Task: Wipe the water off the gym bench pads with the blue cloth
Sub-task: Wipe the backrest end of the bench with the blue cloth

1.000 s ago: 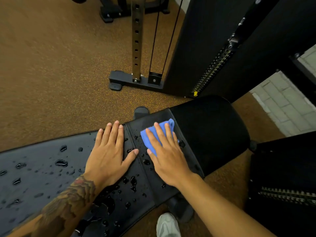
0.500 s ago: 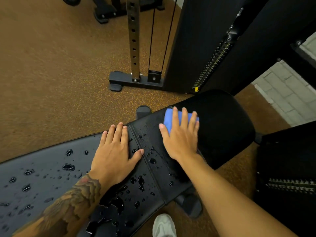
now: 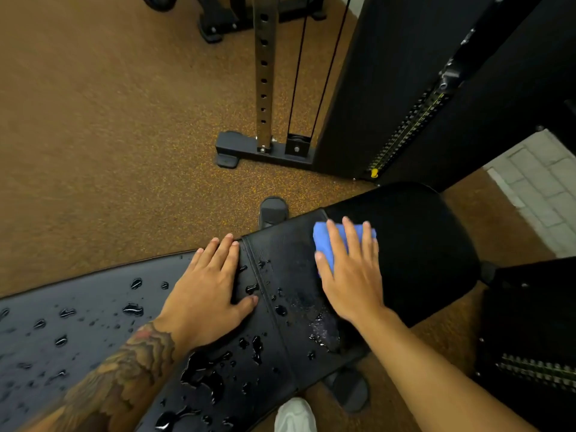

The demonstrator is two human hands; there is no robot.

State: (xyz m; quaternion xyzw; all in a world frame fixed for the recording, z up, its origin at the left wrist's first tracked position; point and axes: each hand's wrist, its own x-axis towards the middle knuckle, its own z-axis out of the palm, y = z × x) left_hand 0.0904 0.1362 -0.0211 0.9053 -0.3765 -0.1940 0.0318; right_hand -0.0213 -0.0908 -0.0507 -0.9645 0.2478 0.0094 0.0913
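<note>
A black gym bench runs from lower left to right. Its long pad (image 3: 78,332) is dotted with water drops, and its short seat pad (image 3: 290,275) carries drops and a wet smear near its front edge. My right hand (image 3: 352,275) lies flat, fingers straight, pressing the folded blue cloth (image 3: 325,241) onto the far right corner of the seat pad, where it meets a round black cushion (image 3: 420,251). My left hand (image 3: 208,291) rests flat with spread fingers on the long pad, right at the seam between the two pads.
A cable machine's holed steel post and base (image 3: 265,148) stand on the brown speckled floor behind the bench. A black weight stack housing (image 3: 405,88) rises at right, another stack (image 3: 536,353) at lower right. My white shoe (image 3: 294,416) shows under the bench.
My right hand slid the cloth away from me and to the right, across the seat pad to its far corner, leaving a wiped streak. My left hand stayed put.
</note>
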